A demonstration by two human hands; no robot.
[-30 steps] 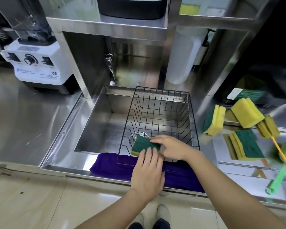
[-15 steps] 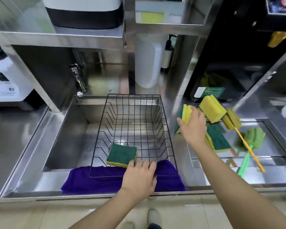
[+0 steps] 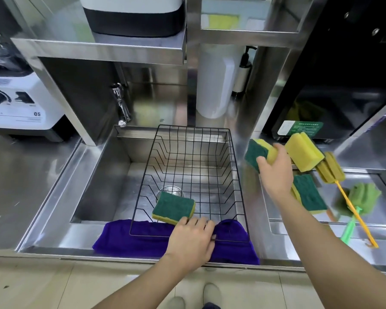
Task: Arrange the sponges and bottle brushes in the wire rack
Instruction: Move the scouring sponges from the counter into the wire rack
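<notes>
A black wire rack point(image 3: 194, 175) is sitting in the steel sink point(image 3: 103, 175), its near edge resting on a purple cloth point(image 3: 125, 239) draped over the sink's front rim. One sponge point(image 3: 173, 208) is lying green side up in the rack's near left corner. The left hand point(image 3: 191, 243) is resting on the rack's near rim, fingers curled over the wire in a narrow grip, fingertips just beside that sponge. The right hand point(image 3: 275, 175) is reaching over the counter point(image 3: 299, 248) to the right of the rack, its grip closing around a second sponge point(image 3: 260, 153) held on edge, green face toward the rack. Just right of it, a third sponge point(image 3: 304, 153) is showing yellow side up, and a fourth point(image 3: 308, 194) is lying green side up, partly hidden by the right wrist. Two bottle brushes are lying crossed farther right: one with an orange handle point(image 3: 354, 210) and one with a green handle point(image 3: 350, 228).
</notes>
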